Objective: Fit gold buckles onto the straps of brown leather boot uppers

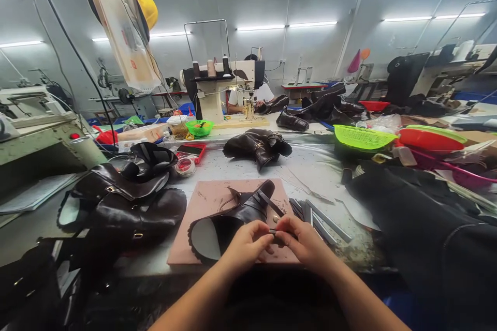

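A dark brown leather shoe upper (233, 217) lies on a pinkish work board (212, 199) in front of me. My left hand (248, 245) and my right hand (305, 243) meet at the near edge of the board. Both pinch the end of a thin dark strap (274, 231) that runs from the upper. The fingers of each hand are closed on the strap. A small metal fitting seems to sit between my fingertips, but it is too small to make out.
A pile of dark leather uppers (120, 201) lies at the left, another upper (258, 147) beyond the board. Grey strips (322, 220) lie right of the board, black material (427, 227) further right. Green basket (363, 138), red trays (429, 139), and a sewing machine (221, 88) stand behind.
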Available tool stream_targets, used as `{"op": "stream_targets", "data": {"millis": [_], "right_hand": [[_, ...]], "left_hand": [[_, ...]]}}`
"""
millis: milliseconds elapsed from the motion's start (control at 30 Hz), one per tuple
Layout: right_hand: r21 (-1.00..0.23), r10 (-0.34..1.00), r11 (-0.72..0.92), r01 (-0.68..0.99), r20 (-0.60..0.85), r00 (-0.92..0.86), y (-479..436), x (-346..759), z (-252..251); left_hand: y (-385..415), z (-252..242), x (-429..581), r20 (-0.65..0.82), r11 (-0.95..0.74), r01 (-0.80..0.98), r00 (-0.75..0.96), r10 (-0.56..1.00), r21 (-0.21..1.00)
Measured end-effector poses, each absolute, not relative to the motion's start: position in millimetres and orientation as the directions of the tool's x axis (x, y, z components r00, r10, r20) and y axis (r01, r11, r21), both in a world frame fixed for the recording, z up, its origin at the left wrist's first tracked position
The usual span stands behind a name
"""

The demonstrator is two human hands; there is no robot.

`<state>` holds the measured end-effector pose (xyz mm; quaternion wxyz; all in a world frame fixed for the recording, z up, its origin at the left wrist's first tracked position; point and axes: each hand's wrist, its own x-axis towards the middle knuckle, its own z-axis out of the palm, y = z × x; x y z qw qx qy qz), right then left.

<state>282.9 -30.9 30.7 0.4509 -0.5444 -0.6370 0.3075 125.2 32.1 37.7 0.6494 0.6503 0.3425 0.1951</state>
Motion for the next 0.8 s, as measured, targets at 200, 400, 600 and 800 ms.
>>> {"op": "stream_targets", "data": {"millis": [200, 400, 600, 800], "right_hand": [[-0.589, 0.872, 0.358, 0.725, 0.488, -0.034, -38, 279, 41], [-0.356, 0.775, 0.353, 0.865, 0.63, -0.056, -39, 263, 33], [-0.963, 0.895, 0.228, -0.144, 0.149, 0.42, -40, 267, 23], [-0.889, 0.973, -0.15, -0.432, -0.211, 0.097, -69, 318, -1]], "left_hand": [[20, 41, 126, -0.04, -0.177, 0.235, 0.7, 0.713, 0.956], [15, 46, 124, 0.079, -0.455, 0.375, 0.697, 0.713, 0.808], [20, 43, 128, -0.274, 0.167, 0.227, 0.615, 0.74, 0.959], [65, 58, 81, -0.121, 0.056, 0.174, 0.384, 0.915, 0.983]]}}
